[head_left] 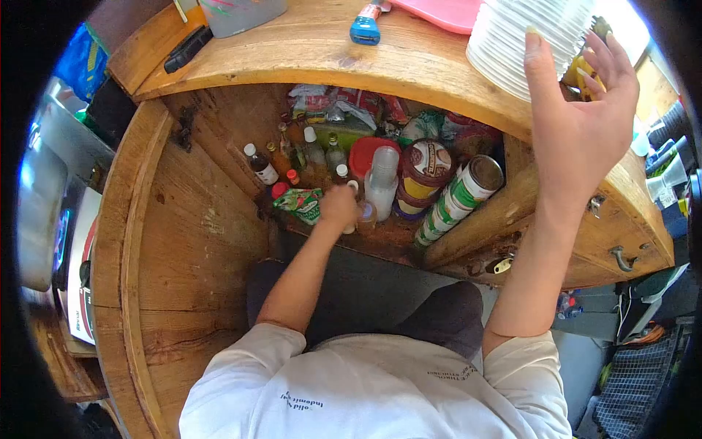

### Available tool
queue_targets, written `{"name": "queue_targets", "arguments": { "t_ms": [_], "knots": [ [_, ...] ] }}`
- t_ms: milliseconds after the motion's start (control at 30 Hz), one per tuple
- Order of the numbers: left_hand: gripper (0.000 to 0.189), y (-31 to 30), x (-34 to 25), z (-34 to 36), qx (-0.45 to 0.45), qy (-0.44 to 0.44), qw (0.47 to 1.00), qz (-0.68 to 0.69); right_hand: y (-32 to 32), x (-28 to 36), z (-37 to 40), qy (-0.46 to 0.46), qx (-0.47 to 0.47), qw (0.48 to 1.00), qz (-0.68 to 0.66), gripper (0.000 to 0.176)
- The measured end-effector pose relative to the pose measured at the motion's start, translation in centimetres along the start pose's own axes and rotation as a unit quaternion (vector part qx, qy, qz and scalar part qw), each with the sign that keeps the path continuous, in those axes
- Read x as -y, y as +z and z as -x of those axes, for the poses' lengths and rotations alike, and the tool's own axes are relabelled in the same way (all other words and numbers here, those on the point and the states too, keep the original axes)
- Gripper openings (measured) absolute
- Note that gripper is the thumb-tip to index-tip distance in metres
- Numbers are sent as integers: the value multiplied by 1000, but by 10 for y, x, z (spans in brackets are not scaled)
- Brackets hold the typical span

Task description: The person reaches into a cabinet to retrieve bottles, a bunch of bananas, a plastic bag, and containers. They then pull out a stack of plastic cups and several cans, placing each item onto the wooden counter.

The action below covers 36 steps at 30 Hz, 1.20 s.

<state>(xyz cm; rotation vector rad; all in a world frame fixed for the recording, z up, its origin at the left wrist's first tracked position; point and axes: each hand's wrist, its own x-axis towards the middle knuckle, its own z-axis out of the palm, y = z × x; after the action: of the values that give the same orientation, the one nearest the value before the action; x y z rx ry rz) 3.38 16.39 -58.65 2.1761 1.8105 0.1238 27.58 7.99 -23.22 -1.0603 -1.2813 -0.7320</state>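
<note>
My left hand reaches into the open cabinet, its fingers closed round a small bottle whose pale cap shows just above them. Beside that hand lies a green packet with a red-capped bottle at its edge. A small jar stands just right of the fingers. Up at the countertop, my right hand has its thumb and fingers spread apart. Its thumb overlaps a stack of clear plastic containers.
Glass bottles, a clear cup stack, a brown-lidded tub and a tall green-and-white can stack crowd the shelf. The cabinet door stands open at left. A blue-handled tool lies on the countertop.
</note>
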Motion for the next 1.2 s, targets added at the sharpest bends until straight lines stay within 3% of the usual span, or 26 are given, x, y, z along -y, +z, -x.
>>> {"name": "queue_targets", "arguments": {
  "t_ms": [33, 100, 167, 233, 300, 367, 500, 600, 667, 800, 867, 1000, 1067, 1200],
  "knots": [
    [31, -8, 12, -12, -33, -20, 999, 16, -1, -1, 0, 1, 2, 1000, 1, 79],
    [30, -5, 39, -50, -37, -41, 998, 6, -3, 2, -2, -3, 26, 998, 51, 78],
    [30, 1, 53, -70, -48, -60, 997, -5, 2, 0, 1, 8, 8, 1000, 13, 77],
    [33, -1, 52, -79, 20, 33, 999, -38, 2, 2, 1, 13, -3, 1000, 13, 75],
    [40, -3, 51, -84, 31, 18, 999, -41, -4, 7, -2, 15, 31, 999, 40, 74],
    [36, -7, 50, -89, 39, 57, 997, -43, -3, 6, -1, 14, 28, 999, 36, 72],
    [28, 7, 96, -121, 18, 59, 998, -16, -1, 7, -1, 13, 27, 999, 31, 70],
    [23, -9, 114, -124, 10, 43, 999, 11, 0, 7, 0, 13, 17, 999, 35, 68],
    [23, -41, 108, -114, -26, -34, 999, 17, -1, 6, -1, 0, 24, 998, 66, 67],
    [21, -42, 134, -144, -18, -44, 999, -24, 1, 6, 0, -11, 18, 997, 79, 64],
    [19, -34, 147, -156, -84, -92, 992, -18, 1, 7, 0, -10, 20, 997, 68, 62],
    [18, -20, 164, -173, -68, -111, 990, -53, 1, 9, 0, -11, 28, 996, 85, 61],
    [17, -28, 158, -162, -58, -187, 980, -23, 1, 8, 1, -8, 28, 996, 81, 61],
    [20, -38, 154, -158, -61, -152, 984, -67, 0, 6, 1, -12, 34, 995, 97, 61]
  ]
}}
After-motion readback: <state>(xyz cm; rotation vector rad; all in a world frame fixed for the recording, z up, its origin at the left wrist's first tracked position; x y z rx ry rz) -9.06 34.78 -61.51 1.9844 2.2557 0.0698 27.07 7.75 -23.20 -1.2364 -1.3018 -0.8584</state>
